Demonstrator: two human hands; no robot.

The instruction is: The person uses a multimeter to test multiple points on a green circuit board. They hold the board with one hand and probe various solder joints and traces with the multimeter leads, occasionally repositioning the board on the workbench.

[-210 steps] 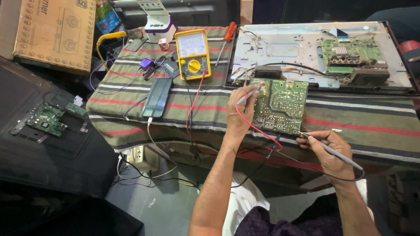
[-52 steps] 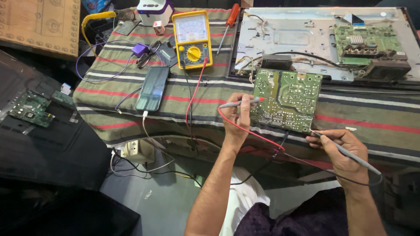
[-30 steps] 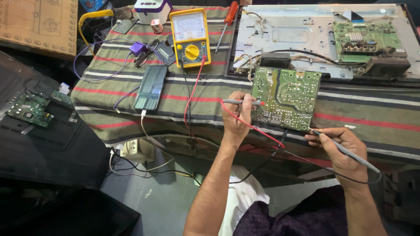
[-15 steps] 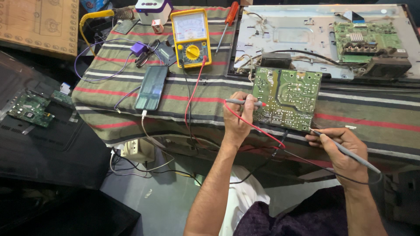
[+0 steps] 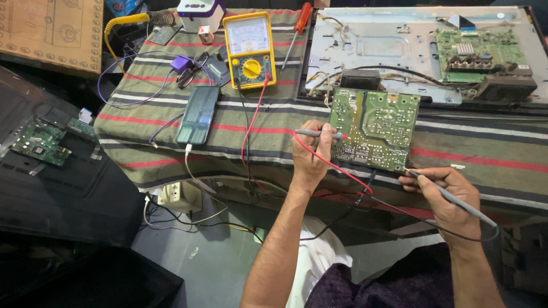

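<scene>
A green circuit board (image 5: pixel 374 130) lies solder side up on the striped cloth (image 5: pixel 171 114) that covers the table, flat and roughly square, its surface patterned with pale copper tracks and small shiny solder dots. The left hand (image 5: pixel 310 155) rests at the board's left edge, fingers closed around a thin red-tipped probe (image 5: pixel 319 134) that lies nearly level, its tip touching the board near that edge; a red wire trails from it across the cloth. The right hand (image 5: pixel 444 197) sits just below the board's lower right corner, pinching a slim grey probe (image 5: pixel 451 197) like a pen, the tip meeting the board's bottom edge and a black wire running off the back end. Above and to the left stands a yellow meter (image 5: pixel 249 49) with a needle dial and a round knob, red and black leads plugged into it. A dark phone (image 5: pixel 198 114) lies glass up on the cloth to the left, and a metal chassis (image 5: pixel 377 45) with another green board sits behind.
</scene>
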